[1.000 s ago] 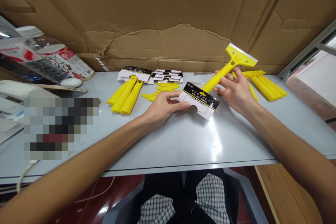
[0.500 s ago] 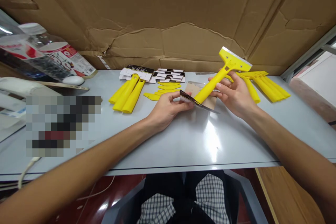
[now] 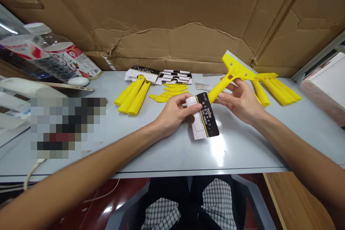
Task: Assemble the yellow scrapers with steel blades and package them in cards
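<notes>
The card (image 3: 205, 118) has swung round to lie near-far. The left hand (image 3: 175, 113) pinches it between thumb and fingers, while the closed right hand (image 3: 241, 101) grips the yellow scraper (image 3: 223, 84), its handle slanting left, ending just beside the card.

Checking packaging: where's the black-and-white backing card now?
In the head view, the card is held in the left hand, just beside the yellow scraper's handle gripped by the right hand.
</notes>
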`<state>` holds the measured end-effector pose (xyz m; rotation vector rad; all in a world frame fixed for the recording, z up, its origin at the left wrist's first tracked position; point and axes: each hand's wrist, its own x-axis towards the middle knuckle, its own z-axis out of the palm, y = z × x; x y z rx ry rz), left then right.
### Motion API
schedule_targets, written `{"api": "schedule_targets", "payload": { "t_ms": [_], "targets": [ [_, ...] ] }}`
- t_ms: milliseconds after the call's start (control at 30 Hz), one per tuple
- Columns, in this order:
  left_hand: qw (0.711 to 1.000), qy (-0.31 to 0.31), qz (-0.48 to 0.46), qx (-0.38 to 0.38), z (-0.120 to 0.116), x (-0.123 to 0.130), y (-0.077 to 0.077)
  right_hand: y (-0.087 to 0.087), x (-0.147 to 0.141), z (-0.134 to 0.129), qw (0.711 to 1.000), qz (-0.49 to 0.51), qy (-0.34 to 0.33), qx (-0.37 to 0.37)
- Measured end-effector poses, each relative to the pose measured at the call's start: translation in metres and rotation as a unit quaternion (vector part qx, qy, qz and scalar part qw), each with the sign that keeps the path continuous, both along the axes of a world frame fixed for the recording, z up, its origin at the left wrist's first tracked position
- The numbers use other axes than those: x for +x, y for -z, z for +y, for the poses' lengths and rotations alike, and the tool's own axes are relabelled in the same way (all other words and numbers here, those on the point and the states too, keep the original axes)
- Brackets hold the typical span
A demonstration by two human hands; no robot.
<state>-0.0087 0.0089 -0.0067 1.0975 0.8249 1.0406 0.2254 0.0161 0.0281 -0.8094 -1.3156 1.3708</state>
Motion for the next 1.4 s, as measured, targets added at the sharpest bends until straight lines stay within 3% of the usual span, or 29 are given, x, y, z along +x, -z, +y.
{"api": "schedule_targets", "payload": {
  "t_ms": [200,400,633,800,1033,1133,1267,1400],
  "targets": [
    [0.994,-0.091,-0.051,0.028,0.003,0.003,-0.003,0.004,0.001,0.002,0.999,0.03,0.011,-0.037],
    [0.987,-0.108,-0.115,0.033,0.007,0.002,-0.002,0.005,-0.001,0.003,0.995,0.052,0.006,-0.088],
    [0.986,-0.106,-0.125,0.013,0.005,0.004,-0.001,0.019,-0.002,0.004,0.999,0.023,0.001,-0.049],
    [0.993,-0.073,-0.097,0.007,0.0,0.004,0.0,0.024,-0.001,0.005,0.999,-0.024,-0.005,-0.042],
    [0.994,0.09,0.003,0.057,0.001,-0.003,-0.004,0.016,0.002,0.004,0.995,-0.075,-0.052,-0.037],
    [0.995,0.089,0.011,0.05,-0.001,-0.004,-0.007,0.012,-0.001,0.002,0.995,-0.067,-0.054,-0.054],
    [0.994,0.107,0.037,0.011,-0.006,-0.002,-0.009,0.001,0.0,0.003,0.995,0.028,0.027,-0.095],
    [0.992,0.095,0.075,0.034,-0.01,0.0,-0.01,-0.006,0.007,0.008,0.99,0.05,0.121,-0.044]
  ]
}}
